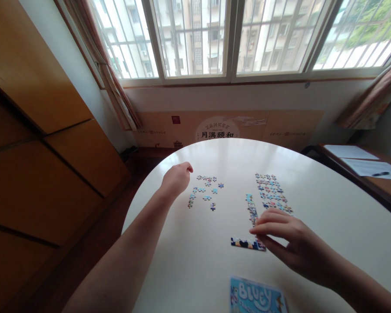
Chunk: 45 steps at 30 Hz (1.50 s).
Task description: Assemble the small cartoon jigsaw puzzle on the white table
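On a round white table [329, 226] lie small jigsaw pieces in groups. My left hand [176, 178] is stretched out over the table's left side, fingers curled in a loose fist, just left of a scatter of loose pieces [204, 192]. My right hand [289, 243] rests near the front, fingers pinched at the right end of a short joined strip of pieces [246, 243]. A vertical joined strip [251, 209] and a larger patch of pieces [272, 193] lie just beyond that hand.
A blue "Bluey" puzzle box or card [257, 298] lies at the table's near edge. Wooden cabinets [45, 143] stand to the left. A side desk with papers [361, 158] is at the right. Windows and curtains line the far wall.
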Motion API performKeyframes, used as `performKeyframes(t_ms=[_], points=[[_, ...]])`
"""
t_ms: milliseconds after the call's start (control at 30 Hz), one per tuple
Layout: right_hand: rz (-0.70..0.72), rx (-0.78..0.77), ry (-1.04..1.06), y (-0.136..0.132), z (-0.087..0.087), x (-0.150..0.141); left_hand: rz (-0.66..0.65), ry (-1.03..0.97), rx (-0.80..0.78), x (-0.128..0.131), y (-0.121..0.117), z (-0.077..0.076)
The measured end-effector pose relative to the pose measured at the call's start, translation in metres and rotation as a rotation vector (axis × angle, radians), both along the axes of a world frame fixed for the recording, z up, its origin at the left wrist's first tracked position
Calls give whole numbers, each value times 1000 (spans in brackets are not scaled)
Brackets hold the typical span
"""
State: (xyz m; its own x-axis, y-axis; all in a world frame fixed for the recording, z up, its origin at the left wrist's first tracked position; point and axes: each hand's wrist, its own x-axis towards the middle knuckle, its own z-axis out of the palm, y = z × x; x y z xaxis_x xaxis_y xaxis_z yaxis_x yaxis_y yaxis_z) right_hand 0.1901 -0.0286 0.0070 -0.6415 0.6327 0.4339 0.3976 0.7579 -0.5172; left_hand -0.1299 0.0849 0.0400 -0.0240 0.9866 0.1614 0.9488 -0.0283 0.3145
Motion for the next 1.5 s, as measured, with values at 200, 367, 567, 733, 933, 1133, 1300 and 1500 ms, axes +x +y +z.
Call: performKeyframes(t_ms=[200, 367, 567, 733, 933, 1133, 1300, 1500], points=[[4, -11, 4, 0, -1, 1, -24, 179, -344, -3, -10, 9], [6, -4, -6, 1, -2, 2, 1, 239, -358, -2, -10, 13], [-23, 2, 2, 1, 0, 2, 2, 300, -407, 1, -11, 14], [-63, 40, 41, 1, 1, 3, -23, 310, -458, 3, -11, 16], [-96, 56, 107, 1, 0, 4, -53, 232, -443, 15, -15, 21], [-133, 65, 150, 2, 2, 6, -18, 91, -283, 21, -14, 19], [-177, 45, 181, 0, 5, 8, -45, 18, -97, 21, -5, 6], [-231, 16, 160, -3, 10, 10, -153, -96, 133, 24, 2, -7]])
